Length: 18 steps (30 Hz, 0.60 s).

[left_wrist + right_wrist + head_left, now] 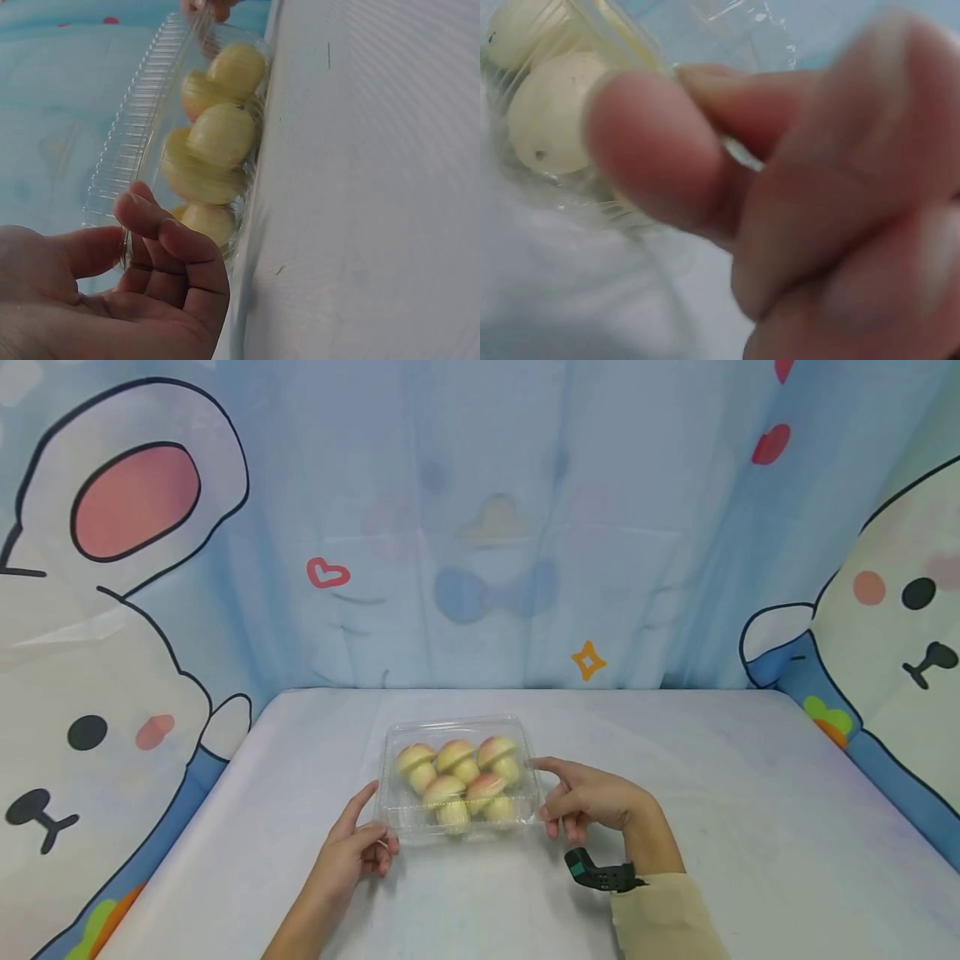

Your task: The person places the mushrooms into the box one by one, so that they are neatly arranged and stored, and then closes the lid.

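A clear plastic clamshell box (pixel 407 818) sits over the white table with several mushroom-shaped pieces (pixel 444 789) inside, pale yellow with reddish tops. At the box's left edge, my left hand (pixel 348 847) pinches the rim between thumb and fingers; the left wrist view shows the thumb (pixel 101 251) on one side of the rim and curled fingers on the other. My right hand (pixel 592 802) grips the opposite edge, its index finger along the side and thumb near the front corner. From the right wrist, blurred fingertips (pixel 652 150) cover part of the box.
The white-covered table (pixel 750 793) extends around the box to both sides. Behind it hangs a blue curtain (pixel 495 452) printed with cartoon animals and hearts. A black band (pixel 600 872) with a bent piece is worn on the right wrist, by a beige sleeve (pixel 667 918).
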Motion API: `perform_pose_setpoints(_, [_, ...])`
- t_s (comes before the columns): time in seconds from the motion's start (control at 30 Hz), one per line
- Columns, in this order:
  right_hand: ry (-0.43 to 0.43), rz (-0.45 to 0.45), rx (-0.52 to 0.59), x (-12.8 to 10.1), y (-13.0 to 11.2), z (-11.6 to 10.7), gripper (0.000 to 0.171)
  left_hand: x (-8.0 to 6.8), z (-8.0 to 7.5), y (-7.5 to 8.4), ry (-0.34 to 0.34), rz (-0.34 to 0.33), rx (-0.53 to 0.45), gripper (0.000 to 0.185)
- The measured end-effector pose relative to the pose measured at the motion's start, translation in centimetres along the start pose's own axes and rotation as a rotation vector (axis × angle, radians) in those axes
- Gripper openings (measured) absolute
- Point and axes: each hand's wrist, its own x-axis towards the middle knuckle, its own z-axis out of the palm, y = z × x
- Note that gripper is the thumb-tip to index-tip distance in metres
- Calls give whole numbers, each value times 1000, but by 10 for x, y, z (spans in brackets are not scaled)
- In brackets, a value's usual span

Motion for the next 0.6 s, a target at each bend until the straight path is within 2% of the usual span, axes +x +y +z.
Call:
perform_pose_setpoints(0.13, [41, 24, 17, 1, 3, 0, 79, 0, 0, 0, 5, -7, -7, 62])
perform_pose_setpoints(0.23, [74, 83, -18, 2, 3, 1, 56, 0, 0, 0, 7, -9, -12, 62])
perform_pose_setpoints(0.37, [39, 96, -69, 2, 4, 1, 32, 1, 0, -1, 4, -16, -14, 62])
perform_pose_setpoints(0.47, [-3, 55, -84, 3, 8, -1, 33, 1, 0, -1, -1, -23, -11, 61])
perform_pose_setpoints(0.6, [-36, 19, -76, 4, 11, -3, 42, 1, -1, -2, -9, -25, -3, 61])
